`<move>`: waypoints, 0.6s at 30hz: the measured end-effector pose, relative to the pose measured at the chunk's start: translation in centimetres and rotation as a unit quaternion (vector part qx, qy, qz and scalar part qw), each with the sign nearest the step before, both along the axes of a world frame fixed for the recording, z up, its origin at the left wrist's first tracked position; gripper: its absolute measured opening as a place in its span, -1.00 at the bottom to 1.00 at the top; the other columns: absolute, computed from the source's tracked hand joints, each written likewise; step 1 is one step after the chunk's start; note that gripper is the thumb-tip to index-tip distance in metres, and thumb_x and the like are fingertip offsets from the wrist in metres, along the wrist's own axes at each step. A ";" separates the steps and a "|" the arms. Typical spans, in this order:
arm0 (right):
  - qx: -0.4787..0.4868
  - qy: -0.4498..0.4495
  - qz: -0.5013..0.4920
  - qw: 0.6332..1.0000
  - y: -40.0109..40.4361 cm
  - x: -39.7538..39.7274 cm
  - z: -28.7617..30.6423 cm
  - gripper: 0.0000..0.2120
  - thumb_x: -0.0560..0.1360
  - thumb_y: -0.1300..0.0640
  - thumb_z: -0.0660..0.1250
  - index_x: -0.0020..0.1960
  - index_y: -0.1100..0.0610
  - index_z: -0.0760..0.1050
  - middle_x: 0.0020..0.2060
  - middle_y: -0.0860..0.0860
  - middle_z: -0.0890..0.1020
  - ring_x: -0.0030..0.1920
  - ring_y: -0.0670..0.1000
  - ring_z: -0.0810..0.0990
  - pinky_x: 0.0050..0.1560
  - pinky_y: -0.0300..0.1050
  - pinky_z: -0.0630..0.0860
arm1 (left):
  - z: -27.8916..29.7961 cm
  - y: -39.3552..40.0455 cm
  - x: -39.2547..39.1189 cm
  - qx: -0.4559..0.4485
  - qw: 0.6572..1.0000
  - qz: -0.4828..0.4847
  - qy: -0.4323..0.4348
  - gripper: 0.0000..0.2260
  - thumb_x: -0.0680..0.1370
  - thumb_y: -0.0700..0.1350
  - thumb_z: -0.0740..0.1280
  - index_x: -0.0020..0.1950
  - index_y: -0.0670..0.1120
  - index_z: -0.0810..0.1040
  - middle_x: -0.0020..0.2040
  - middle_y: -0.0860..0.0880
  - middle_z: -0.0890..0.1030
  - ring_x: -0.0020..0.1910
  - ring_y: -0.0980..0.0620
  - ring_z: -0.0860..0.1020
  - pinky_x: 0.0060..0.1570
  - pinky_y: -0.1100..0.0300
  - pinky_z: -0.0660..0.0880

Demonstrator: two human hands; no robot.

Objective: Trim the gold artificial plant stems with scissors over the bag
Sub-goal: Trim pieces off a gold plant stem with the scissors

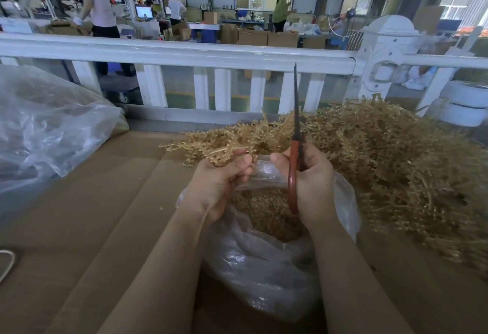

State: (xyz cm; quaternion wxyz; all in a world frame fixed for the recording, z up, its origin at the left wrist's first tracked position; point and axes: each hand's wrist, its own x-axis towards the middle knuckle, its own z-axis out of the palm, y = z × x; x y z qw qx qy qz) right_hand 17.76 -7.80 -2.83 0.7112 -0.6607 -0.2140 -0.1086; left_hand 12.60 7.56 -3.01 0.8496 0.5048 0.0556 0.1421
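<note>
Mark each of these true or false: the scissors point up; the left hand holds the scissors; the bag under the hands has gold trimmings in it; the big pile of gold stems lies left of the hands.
1. The scissors point up, blades together. True.
2. The left hand holds the scissors. False: the right hand grips them; the left holds a gold stem.
3. The clear bag under the hands has gold trimmings in it. True.
4. The big stem pile lies left of the hands. False: it lies right.

head cam | wide-angle | looks forward and down | close over both hands, hall behind
</note>
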 end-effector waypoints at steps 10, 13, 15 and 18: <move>-0.019 0.038 0.096 0.995 0.1 -0.1 -0.1 -0.78 0.44 0.30 0.54 -0.17 0.04 0.56 -0.31 -0.13 0.64 -0.21 -0.08 0.63 -0.08 -0.15 0.58 | 0.0 -0.5 -0.1 0.073 0.996 0.031 -0.041 -0.83 0.33 -0.18 0.54 -0.15 -0.23 0.69 -0.15 -0.22 0.72 -0.09 -0.11 0.71 -0.13 0.22 0.60; -0.010 0.047 0.082 0.995 0.0 0.0 -0.1 -0.77 0.46 0.33 0.50 -0.18 0.05 0.55 -0.32 -0.13 0.64 -0.24 -0.11 0.62 -0.12 -0.18 0.57 | 0.5 -0.4 -0.3 0.047 0.998 -0.043 -0.031 -0.57 0.27 0.11 0.61 -0.04 -0.17 0.70 0.02 -0.18 0.71 0.06 -0.09 0.69 -0.05 0.17 0.62; -0.003 0.051 0.070 0.996 -0.1 0.1 -0.1 -0.76 0.45 0.35 0.50 -0.19 0.05 0.54 -0.33 -0.13 0.63 -0.26 -0.12 0.59 -0.12 -0.18 0.57 | 0.6 0.3 -0.3 0.001 0.996 -0.091 -0.011 -0.35 0.29 0.34 0.51 0.14 -0.12 0.59 0.08 -0.11 0.70 0.12 -0.06 0.66 0.12 0.04 0.57; 0.011 0.059 0.071 0.996 0.0 0.1 -0.1 -0.73 0.46 0.39 0.47 -0.20 0.05 0.54 -0.30 -0.06 0.62 -0.23 -0.04 0.58 -0.06 -0.03 0.58 | 0.5 1.3 -0.4 -0.092 0.982 -0.164 -0.012 -0.28 0.35 0.44 0.27 0.21 -0.13 0.50 0.12 -0.10 0.67 0.16 -0.08 0.63 0.26 -0.13 0.44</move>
